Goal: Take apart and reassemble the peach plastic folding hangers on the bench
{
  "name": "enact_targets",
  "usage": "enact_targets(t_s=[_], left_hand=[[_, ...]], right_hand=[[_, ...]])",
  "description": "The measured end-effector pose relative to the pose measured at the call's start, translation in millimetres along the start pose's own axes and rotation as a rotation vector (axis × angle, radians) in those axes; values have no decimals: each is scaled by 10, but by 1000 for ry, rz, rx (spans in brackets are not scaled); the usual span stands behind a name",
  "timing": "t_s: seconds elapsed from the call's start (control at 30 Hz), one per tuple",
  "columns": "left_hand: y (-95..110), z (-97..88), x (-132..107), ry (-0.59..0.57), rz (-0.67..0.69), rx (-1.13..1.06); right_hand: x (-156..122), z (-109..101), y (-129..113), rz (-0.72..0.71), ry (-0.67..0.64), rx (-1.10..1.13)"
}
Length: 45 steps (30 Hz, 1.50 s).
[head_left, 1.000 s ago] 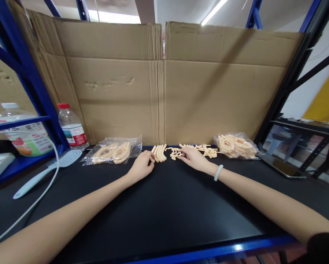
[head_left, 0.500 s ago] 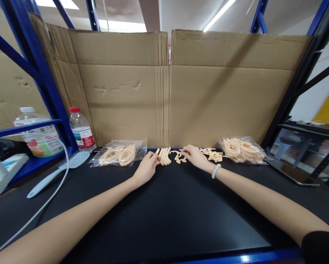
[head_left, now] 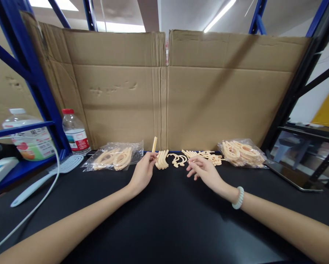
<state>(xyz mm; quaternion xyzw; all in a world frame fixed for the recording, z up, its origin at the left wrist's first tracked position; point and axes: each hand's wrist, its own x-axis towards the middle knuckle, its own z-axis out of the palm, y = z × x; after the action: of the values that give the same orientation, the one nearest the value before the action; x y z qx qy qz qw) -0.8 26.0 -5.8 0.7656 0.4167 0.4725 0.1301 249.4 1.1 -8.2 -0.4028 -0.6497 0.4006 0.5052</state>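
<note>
My left hand [head_left: 144, 170] pinches a thin pale wooden strip [head_left: 154, 144], which sticks up from the fingertips. Just to its right stands a row of curved wooden pieces [head_left: 162, 160] lying side by side. Small curled wooden pieces [head_left: 178, 160] rest between my two hands. My right hand [head_left: 205, 173] hovers low over the black table, its fingers loosely spread and holding nothing. Behind it is a pile of mixed wooden pieces [head_left: 208, 155], partly covered by the hand.
Clear plastic bags of wooden pieces lie at left [head_left: 113, 157] and right [head_left: 241, 153]. Further left are a hairbrush [head_left: 50, 176], a red-capped bottle [head_left: 76, 134] and a white cable [head_left: 40, 202]. A dark tablet-like slab [head_left: 296, 176] lies far right. Cardboard [head_left: 120, 88] walls the back.
My left hand has raised a wooden strip upright. My right hand has drawn back from the curled pieces toward me and to the right, its fingers opening. The view has shifted slightly.
</note>
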Motion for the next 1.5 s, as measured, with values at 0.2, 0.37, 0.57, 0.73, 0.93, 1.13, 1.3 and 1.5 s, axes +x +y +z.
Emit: enact_targets(t_s=[0.2,0.37,0.57,0.73,0.93,1.13,1.3,1.5], left_hand=[[284,161,-101,-86,68,-153],[273,221,-108,-167,27,-204],[241,242,-111,-228,-152,-423],[299,305,-136,-195,-347,-683],[507,410,-169,-237,-416,-737],[511,419,-179,-143,-342,-605],[490,418,-173,-176,-335,-576],[505,415,-190,-212,-345,-607]], right_hand=[[-62,173,71,1,-27,139],[-43,250,98,42,-65,203],[-39,230,113,88,-79,223],[-44,198,68,149,-70,261],[-49,189,33,170,-24,314],[-46,165,37,178,48,392],[-50,134,24,186,-16,374],[-62,86,63,133,-125,310]])
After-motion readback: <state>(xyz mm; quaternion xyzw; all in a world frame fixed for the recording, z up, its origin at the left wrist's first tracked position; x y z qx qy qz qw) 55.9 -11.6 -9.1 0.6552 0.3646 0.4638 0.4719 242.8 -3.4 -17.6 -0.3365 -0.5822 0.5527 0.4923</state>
